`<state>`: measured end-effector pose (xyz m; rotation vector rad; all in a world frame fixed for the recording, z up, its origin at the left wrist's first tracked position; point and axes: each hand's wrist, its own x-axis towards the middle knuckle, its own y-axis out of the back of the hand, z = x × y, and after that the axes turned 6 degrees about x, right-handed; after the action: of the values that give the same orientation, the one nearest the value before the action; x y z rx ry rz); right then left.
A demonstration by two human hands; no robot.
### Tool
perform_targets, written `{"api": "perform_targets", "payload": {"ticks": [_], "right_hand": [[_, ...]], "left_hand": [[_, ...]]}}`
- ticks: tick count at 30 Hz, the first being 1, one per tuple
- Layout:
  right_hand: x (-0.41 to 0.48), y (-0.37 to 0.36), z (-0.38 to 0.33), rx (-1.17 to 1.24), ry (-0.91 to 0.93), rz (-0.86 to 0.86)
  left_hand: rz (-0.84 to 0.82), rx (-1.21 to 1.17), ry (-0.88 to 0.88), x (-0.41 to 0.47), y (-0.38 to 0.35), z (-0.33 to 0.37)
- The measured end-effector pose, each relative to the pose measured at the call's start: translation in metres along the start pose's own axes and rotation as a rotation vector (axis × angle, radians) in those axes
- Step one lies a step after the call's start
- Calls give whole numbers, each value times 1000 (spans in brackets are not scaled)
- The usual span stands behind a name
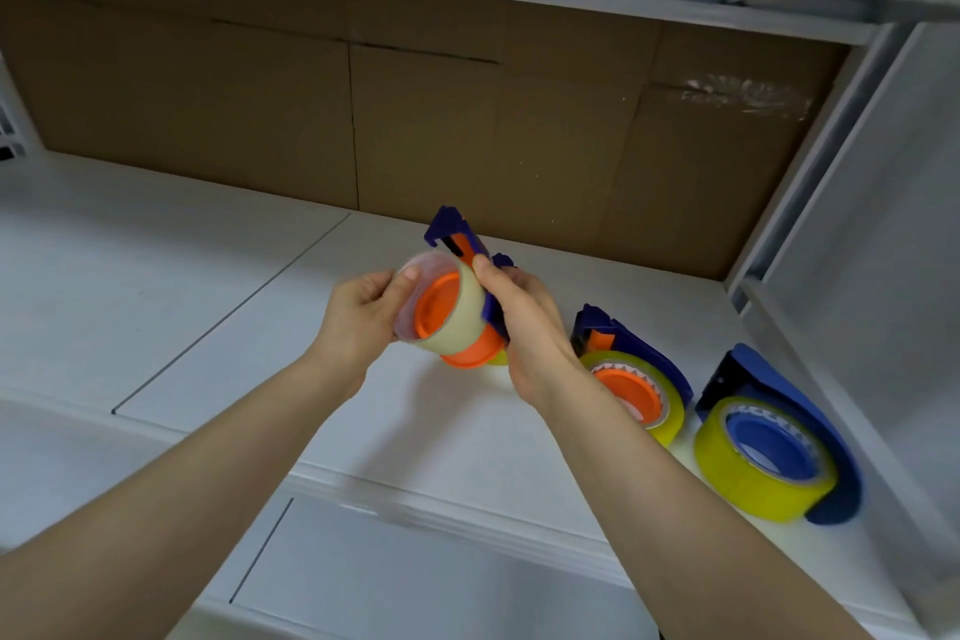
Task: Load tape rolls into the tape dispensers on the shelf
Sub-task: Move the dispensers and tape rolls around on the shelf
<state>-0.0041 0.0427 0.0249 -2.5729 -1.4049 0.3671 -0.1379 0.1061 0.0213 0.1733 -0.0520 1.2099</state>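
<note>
Left hand (363,312): grips the pale tape roll (467,299) by its near rim.
Right hand (524,327): clasps the blue dispenser (452,229) above the shelf (208,276), thumb on the roll.
Hidden: the dispenser body is mostly behind the roll and palm. Whether the roll is seated on the orange hub (439,309) is unclear.
Right edge: two loaded dispensers (639,343) lie beside the side wall (857,276).
Open room: the shelf stretches wide to the left, back to the cardboard back (415,120).

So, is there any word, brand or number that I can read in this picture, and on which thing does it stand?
No text can be read.
On the middle tape roll, marks on the inner ring: too blurred to read.
On the right tape roll, print on the inner ring: too blurred to read.
</note>
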Motion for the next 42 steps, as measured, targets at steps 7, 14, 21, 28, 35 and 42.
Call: {"api": "perform_targets", "payload": {"ticks": [7, 14, 21, 28, 35, 42], "right_hand": [[-11, -1, -9, 177, -43, -25], [-24, 17, 3, -188, -146, -39], [-30, 31, 23, -1114, 99, -242], [-35, 31, 26, -1574, 567, -108], [-77, -86, 6, -1239, 1056, -518], [-79, -264, 54, -1229, 892, -642]], "left_hand": [[123, -88, -70, -17, -6, -1], [337, -170, 1, -12, 12, 15], [396, -111, 165, -35, 18, 26], [404, -49, 241, -45, 49, 16], [308, -98, 283, -44, 126, 8], [436, -180, 346, -42, 300, -3]]}}
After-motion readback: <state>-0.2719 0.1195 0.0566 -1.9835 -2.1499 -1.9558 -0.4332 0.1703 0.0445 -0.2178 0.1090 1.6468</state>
